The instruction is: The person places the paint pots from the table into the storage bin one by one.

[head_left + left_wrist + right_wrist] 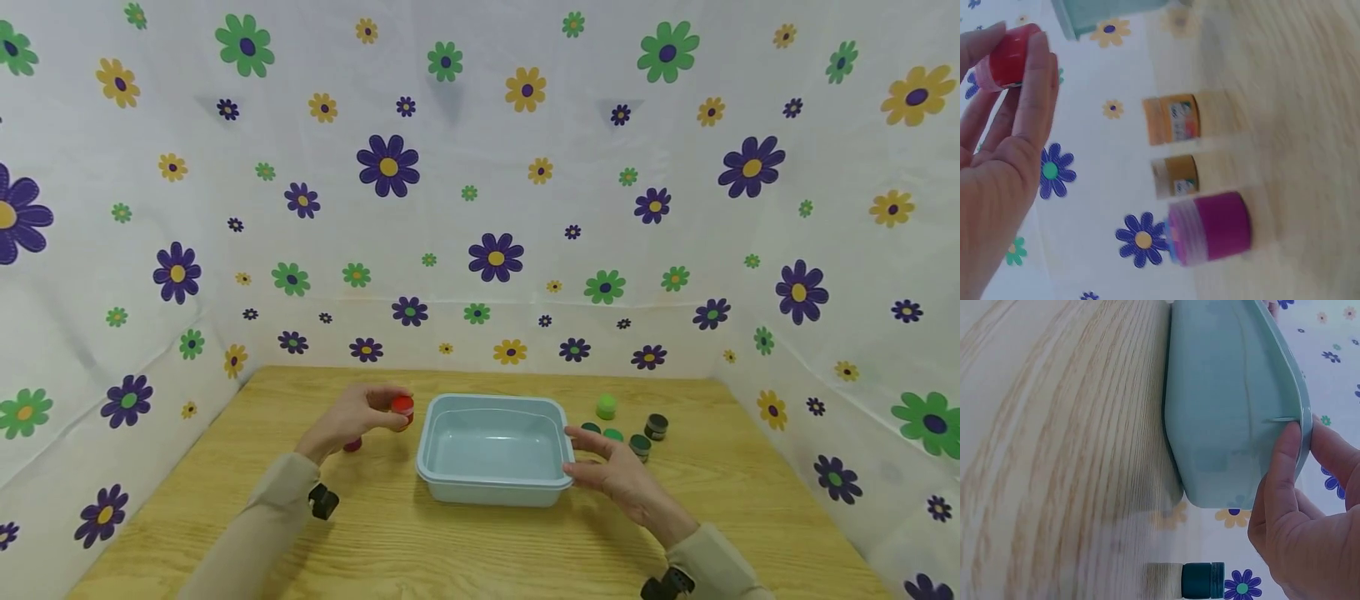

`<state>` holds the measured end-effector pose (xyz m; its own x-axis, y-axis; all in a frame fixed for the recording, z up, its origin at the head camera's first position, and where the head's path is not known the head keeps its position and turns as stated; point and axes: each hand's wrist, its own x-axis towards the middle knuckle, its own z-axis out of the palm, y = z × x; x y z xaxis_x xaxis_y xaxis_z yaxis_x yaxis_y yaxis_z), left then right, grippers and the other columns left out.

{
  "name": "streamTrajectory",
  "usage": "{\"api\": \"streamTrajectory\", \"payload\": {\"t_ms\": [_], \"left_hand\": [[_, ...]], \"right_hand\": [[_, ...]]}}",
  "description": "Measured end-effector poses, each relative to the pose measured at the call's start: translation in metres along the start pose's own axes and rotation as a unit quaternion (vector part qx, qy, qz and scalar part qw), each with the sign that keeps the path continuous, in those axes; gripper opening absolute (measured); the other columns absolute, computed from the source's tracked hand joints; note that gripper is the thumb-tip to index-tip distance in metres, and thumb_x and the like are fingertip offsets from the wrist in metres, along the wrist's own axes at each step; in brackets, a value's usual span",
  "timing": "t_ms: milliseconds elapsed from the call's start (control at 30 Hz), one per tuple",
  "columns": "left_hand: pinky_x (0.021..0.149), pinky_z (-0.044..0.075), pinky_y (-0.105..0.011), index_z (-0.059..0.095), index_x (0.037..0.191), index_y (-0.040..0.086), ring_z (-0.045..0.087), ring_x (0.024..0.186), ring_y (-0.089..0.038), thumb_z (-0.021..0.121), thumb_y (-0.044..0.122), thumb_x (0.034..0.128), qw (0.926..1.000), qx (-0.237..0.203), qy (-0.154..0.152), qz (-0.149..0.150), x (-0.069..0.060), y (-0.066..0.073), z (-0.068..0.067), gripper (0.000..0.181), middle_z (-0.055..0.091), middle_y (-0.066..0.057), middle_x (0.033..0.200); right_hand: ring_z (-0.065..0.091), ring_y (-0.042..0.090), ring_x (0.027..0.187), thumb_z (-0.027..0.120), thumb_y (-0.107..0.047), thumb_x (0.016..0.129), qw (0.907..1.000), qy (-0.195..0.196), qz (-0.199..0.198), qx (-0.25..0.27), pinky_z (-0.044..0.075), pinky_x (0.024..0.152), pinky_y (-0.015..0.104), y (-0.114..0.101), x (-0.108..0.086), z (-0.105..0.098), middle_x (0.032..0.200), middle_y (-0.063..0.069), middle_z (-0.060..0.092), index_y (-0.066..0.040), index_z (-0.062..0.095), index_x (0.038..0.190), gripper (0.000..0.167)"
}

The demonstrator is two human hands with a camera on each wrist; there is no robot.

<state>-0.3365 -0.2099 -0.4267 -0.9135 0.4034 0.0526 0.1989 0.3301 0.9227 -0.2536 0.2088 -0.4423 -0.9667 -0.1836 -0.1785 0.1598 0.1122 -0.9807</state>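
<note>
My left hand [358, 417] grips a small red paint jar [402, 407] between thumb and fingers, just left of a pale blue plastic tub [495, 492]. In the left wrist view the red jar is raised off the table. My right hand [618, 477] pinches the tub's right rim, its thumb and fingers on either side of the wall, as the right wrist view shows. Inside, the tub holds nothing visible. A purple jar [1225, 226], a brown-yellow jar [1179, 176] and an orange jar [1175, 119] stand near my left hand, mostly hidden by it in the head view.
Right of the tub stand several jars: a light green jar [606, 407], a dark jar [656, 427], another dark jar [641, 447] and a green-lidded jar [613, 435]. A flower-patterned white sheet [495, 200] surrounds the wooden table [465, 554] at the back and sides.
</note>
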Motion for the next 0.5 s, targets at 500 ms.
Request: {"api": "streamTrajectory", "payload": {"t_ms": [500], "left_hand": [[0.081, 0.061, -0.036, 0.064, 0.123, 0.001, 0.071, 0.088, -0.020, 0.080, 0.008, 0.0804, 0.9960, -0.080, 0.020, -0.032, 0.018, 0.040, 0.051, 0.046, 0.072, -0.013, 0.106]], "right_hand": [[0.061, 0.018, 0.109, 0.076, -0.011, 0.086, 1.0000, 0.007, 0.004, 0.005, 0.058, 0.090, 0.035, 0.001, 0.000, 0.001, 0.146, 0.021, 0.044, -0.008, 0.043, 0.147, 0.070]]}}
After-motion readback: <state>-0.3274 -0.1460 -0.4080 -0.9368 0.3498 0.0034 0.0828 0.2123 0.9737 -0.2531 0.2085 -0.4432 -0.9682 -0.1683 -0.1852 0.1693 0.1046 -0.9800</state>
